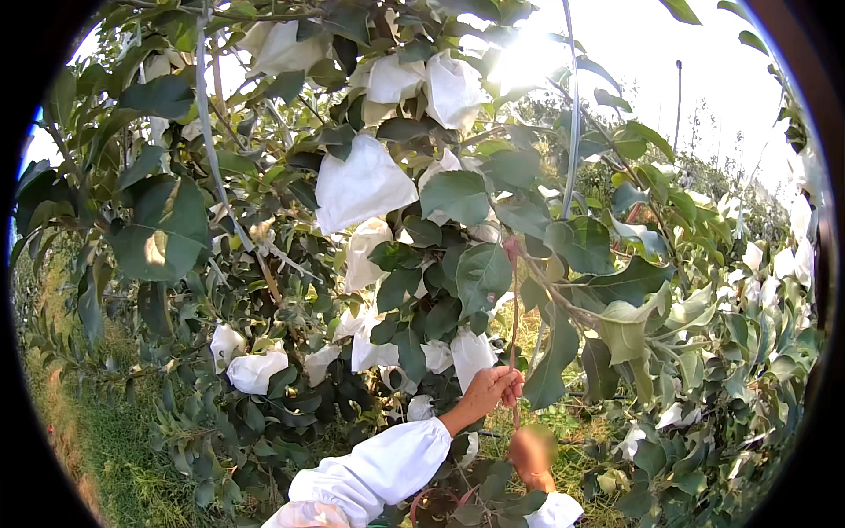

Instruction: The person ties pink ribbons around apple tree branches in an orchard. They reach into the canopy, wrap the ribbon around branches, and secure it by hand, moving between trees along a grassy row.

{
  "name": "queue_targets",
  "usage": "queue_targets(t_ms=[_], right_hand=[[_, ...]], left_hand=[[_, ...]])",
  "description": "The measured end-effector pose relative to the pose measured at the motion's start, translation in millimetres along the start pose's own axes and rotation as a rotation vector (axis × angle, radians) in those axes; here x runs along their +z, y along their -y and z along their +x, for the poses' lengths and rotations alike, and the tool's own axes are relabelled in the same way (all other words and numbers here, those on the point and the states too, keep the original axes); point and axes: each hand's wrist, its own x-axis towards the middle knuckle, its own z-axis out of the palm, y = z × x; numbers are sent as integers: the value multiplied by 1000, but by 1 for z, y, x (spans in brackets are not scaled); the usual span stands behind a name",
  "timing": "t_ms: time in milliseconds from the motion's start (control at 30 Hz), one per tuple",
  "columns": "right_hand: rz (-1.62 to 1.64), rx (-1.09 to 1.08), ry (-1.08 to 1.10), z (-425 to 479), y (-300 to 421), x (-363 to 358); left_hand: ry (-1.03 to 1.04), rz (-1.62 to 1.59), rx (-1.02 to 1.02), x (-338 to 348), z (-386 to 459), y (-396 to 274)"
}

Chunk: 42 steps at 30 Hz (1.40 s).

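My left hand [492, 391], below a white elasticated sleeve, pinches a thin reddish-brown cord or strip [514, 323]. The strip runs up to a leafy branch [554, 290] and seems looped around it near a reddish bunch. Lower down, at the strip's lower part, is my right hand [532, 455]; it is blurred, so its fingers and grip cannot be made out. A white fruit bag [472, 356] hangs just above my left hand. More white bags [364, 183] hang among the leaves above and to the left.
Dense leafy branches surround both hands. Pale cords or wires [573, 112] run down from above, one at the left [206, 125]. Reddish strips [422, 505] show among the leaves at the bottom. Grass [125, 435] covers the ground at lower left. Further bagged branches [752, 257] stand at the right.
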Motion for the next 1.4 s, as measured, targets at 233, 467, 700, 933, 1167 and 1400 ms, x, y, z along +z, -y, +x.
queue_targets(t_ms=[233,467,700,933,1167,1400], right_hand=[[-249,-107,7,-27,-8,-16],[-205,70,2,-145,-3,-27],[-43,197,364,-255,3,-36],[-238,-133,362,-327,-9,-1],[320,-93,466,-369,-20,-8],[548,38,716,-360,-5,27]], left_hand=[[-109,228,14,9,-23,-38],[-45,268,-26,25,-53,-43],[43,171,-70,73,-100,-59],[81,22,-90,114,-134,-75],[124,-51,-106,121,-153,-109],[-80,49,-49,89,-181,-124]])
